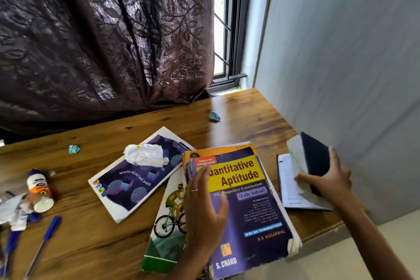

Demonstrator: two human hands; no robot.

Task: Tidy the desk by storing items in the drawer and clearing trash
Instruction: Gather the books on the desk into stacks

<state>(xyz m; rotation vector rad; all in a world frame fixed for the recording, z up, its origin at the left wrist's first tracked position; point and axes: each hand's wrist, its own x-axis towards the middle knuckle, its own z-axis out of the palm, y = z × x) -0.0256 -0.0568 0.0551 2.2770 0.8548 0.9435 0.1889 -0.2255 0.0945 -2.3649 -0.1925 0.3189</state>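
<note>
books and scraps on the bench

your left hand (204,207) lies flat, fingers straight, on the quantitative aptitude book (245,207), which overlaps the cyclist notebook (166,223). your right hand (327,179) has its grip clamped on the dark-covered book (311,154), half open at the bench (109,245) edge. crumpled white paper (146,154) sits on the purple notebook (136,177). glue bottle (39,191) lies tipped; no drawer shows.
</note>
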